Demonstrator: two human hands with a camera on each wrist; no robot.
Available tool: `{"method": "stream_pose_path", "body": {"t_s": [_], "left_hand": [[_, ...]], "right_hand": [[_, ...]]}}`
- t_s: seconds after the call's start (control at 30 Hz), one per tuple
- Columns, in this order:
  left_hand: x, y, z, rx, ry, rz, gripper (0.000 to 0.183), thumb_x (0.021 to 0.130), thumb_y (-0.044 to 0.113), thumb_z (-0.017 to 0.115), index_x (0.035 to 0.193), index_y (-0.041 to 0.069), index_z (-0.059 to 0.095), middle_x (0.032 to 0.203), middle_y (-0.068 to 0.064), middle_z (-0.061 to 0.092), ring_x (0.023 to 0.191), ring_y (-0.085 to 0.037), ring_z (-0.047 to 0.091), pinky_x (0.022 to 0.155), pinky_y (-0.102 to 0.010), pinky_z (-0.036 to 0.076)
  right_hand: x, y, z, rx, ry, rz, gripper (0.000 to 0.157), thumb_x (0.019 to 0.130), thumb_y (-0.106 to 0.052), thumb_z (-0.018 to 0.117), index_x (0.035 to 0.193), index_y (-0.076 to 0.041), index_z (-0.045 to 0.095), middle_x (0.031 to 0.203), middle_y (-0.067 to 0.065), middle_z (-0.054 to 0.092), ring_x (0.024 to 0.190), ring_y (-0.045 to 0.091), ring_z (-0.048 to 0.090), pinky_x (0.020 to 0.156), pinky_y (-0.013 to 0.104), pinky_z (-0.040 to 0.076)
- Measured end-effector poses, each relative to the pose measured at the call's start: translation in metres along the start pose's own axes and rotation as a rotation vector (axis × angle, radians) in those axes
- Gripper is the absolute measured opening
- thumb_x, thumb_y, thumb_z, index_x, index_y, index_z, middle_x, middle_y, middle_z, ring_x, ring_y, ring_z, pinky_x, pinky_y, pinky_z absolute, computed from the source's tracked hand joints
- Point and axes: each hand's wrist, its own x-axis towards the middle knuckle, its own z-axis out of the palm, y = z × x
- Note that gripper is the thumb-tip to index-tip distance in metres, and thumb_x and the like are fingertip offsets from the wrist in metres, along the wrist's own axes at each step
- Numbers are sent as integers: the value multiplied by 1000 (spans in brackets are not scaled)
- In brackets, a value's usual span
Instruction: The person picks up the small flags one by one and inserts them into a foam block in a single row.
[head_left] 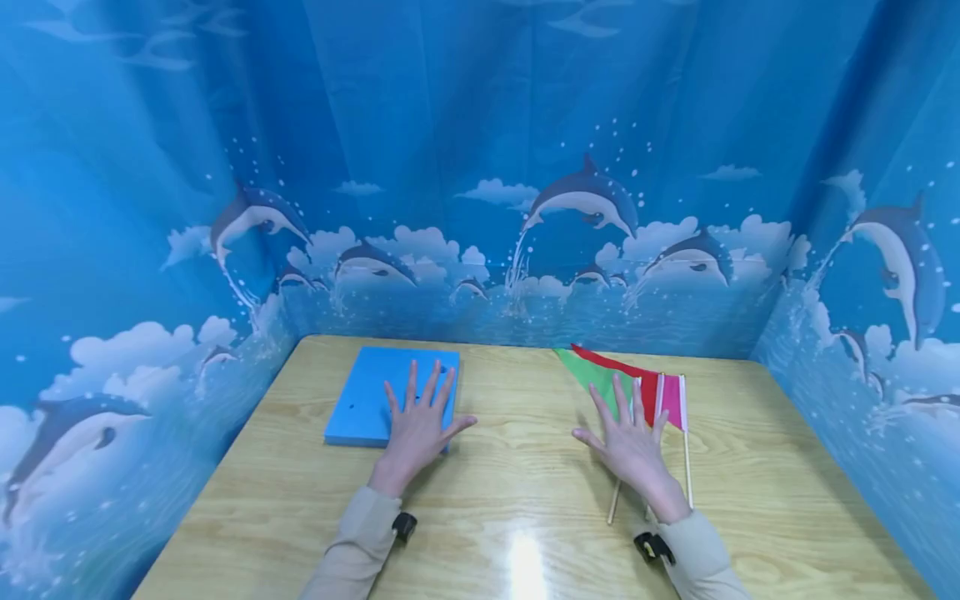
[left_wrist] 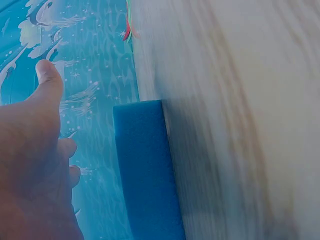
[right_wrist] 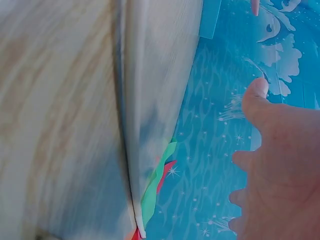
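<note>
With its fingers spread, my left hand [head_left: 417, 435] hovers over the front right part of a blue foam block [head_left: 365, 390] that has small dark holes in its top. In the left wrist view, the side of the block shows beyond the thumb, apart from it. Fingers also spread, my right hand [head_left: 633, 454] is above several small flags on thin sticks and holds nothing. A green flag [head_left: 592, 377], a red flag [head_left: 649, 402] and a pink flag [head_left: 672, 402] overlap there. The hand hides parts of the flags and sticks.
The light wooden table [head_left: 517, 467] carries the block at back left and the flags at back right. A blue curtain [head_left: 465, 125] printed with dolphins borders the table at the back and both sides. Dark straps with small devices sit at both wrists.
</note>
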Motion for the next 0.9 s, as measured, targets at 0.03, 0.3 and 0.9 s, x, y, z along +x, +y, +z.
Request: {"method": "stream_pose_path", "body": {"t_s": [0.03, 0.3, 0.9], "left_hand": [[0, 0, 0, -5, 2, 2, 85, 81, 71, 43, 147, 29, 10, 155, 0, 7, 139, -31, -14, 102, -69, -7], [0, -2, 1, 7, -30, 10, 83, 81, 74, 36, 147, 30, 7, 154, 3, 2, 139, -31, -13, 101, -70, -6], [-8, -96, -40, -195, -35, -31, 73, 88, 53, 52, 146, 19, 26, 152, -9, 22, 141, -33, -1, 101, -71, -4]], "right_hand": [[0, 0, 0, -1, -3, 2, 83, 84, -60, 51, 149, -25, 13, 154, 10, -13, 136, 34, -22, 92, 72, -19], [0, 1, 2, 13, -8, 13, 80, 85, -58, 51, 149, -25, 14, 154, 12, -10, 137, 35, -20, 93, 74, -14], [32, -79, 0, 159, 32, -175, 67, 87, -50, 55, 143, -18, 35, 147, 15, 31, 137, 41, 15, 99, 70, 21]]}}
